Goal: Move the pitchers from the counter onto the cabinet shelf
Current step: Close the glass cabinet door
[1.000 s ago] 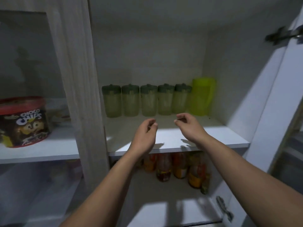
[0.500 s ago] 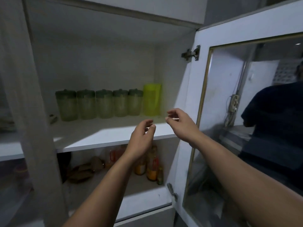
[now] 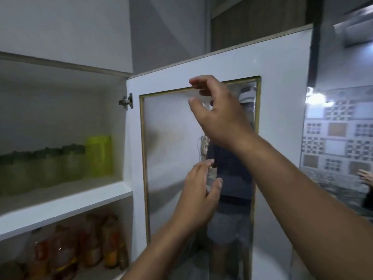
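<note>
Right hand (image 3: 219,116) raised, left hand (image 3: 198,196) lower, both empty, fingers curled.

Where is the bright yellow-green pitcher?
The bright yellow-green plastic pitcher stands on the white cabinet shelf, at the right end of the row of green-lidded jars, beside the open door's hinge side.

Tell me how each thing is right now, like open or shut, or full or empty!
cabinet door: open.
yellow-green pitcher: upright on the shelf.
green-lidded jars: upright, lids on.
bottles: standing on the lower shelf.
left hand: empty, fingers loosely open.
right hand: empty, open.
</note>
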